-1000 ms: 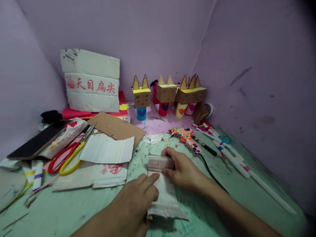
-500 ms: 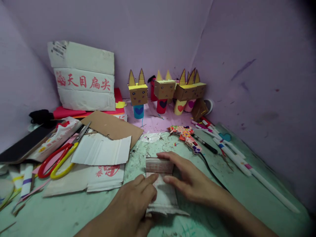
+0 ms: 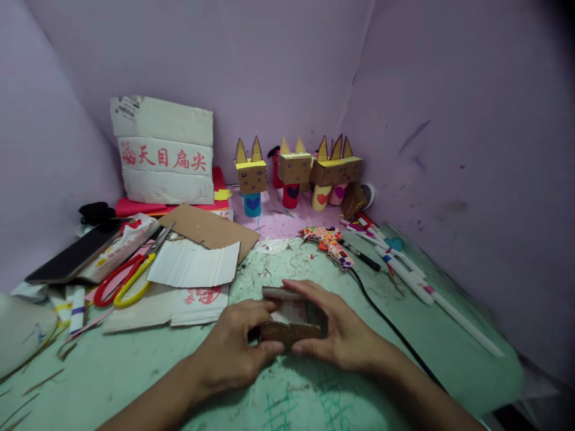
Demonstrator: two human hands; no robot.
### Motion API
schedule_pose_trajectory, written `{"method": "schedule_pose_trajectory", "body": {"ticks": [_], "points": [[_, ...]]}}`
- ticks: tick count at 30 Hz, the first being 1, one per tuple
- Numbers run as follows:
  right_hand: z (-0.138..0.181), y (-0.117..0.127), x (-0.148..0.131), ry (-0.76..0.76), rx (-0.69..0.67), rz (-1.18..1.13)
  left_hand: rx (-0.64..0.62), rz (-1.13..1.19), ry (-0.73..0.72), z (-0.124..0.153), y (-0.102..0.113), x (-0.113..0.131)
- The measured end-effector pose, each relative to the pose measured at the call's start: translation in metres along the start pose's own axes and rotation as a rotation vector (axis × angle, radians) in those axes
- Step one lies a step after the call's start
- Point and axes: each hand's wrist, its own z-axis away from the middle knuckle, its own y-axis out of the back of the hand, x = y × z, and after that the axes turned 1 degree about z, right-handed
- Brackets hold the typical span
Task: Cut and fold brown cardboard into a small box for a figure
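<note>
A small piece of cardboard sits low over the green tabletop in front of me, its near and far edges folded upward like the sides of a shallow tray. My left hand grips its left end, thumb against the near flap and fingers inside. At the right end, my right hand has its thumb on the near flap and its fingers over the far flap. Beyond my right hand lies a flower-patterned glue gun with a black cord.
Red and yellow scissors rest on the left beside white cardboard pieces. Cardboard figures with pointed ears stand at the back, near a large printed cardboard sheet. White paper tubes lie along the right edge of the table.
The near part of the cardboard has been folded upright. My left hand has shifted from pressing on its surface to gripping its left end. The whole view has moved slightly.
</note>
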Motion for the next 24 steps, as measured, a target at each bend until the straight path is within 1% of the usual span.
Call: {"method": "schedule_pose_trajectory", "body": {"ticks": [1, 2, 5, 6, 7, 8, 11, 13, 16, 19, 21, 24], "points": [[0.0, 0.0, 0.0, -0.018, 0.008, -0.01, 0.012, 0.034, -0.005, 0.001, 0.002, -0.002], [0.0, 0.0, 0.0, -0.035, 0.014, -0.024, 0.052, 0.064, -0.018, 0.003, 0.004, -0.004], [0.0, 0.0, -0.001, -0.096, 0.026, -0.098, 0.288, 0.084, -0.075, 0.009, 0.009, -0.008], [0.0, 0.0, -0.002, -0.119, 0.025, -0.134, 0.351, 0.066, -0.075, 0.01, 0.009, -0.008], [0.0, -0.001, -0.002, -0.143, 0.025, -0.168, 0.379, 0.042, -0.059, 0.01, 0.009, -0.007], [0.0, -0.002, -0.002, -0.167, 0.025, -0.2, 0.37, 0.021, -0.031, 0.009, 0.008, -0.007], [-0.001, -0.004, -0.001, -0.204, 0.04, -0.278, 0.221, -0.007, 0.032, 0.004, 0.003, -0.007], [-0.002, -0.005, -0.001, -0.216, 0.068, -0.296, 0.163, -0.008, 0.047, 0.002, 0.0, -0.009], [-0.004, -0.006, -0.001, -0.254, 0.098, -0.317, 0.166, -0.037, 0.041, 0.002, -0.002, -0.011], [-0.004, -0.007, -0.001, -0.302, 0.101, -0.35, 0.174, -0.096, -0.033, 0.005, -0.003, -0.01], [-0.003, -0.008, 0.001, -0.33, 0.113, -0.359, 0.198, -0.112, -0.077, 0.005, -0.003, -0.009], [-0.003, -0.009, 0.004, -0.343, 0.137, -0.358, 0.25, -0.124, -0.096, 0.003, -0.004, -0.009]]}}
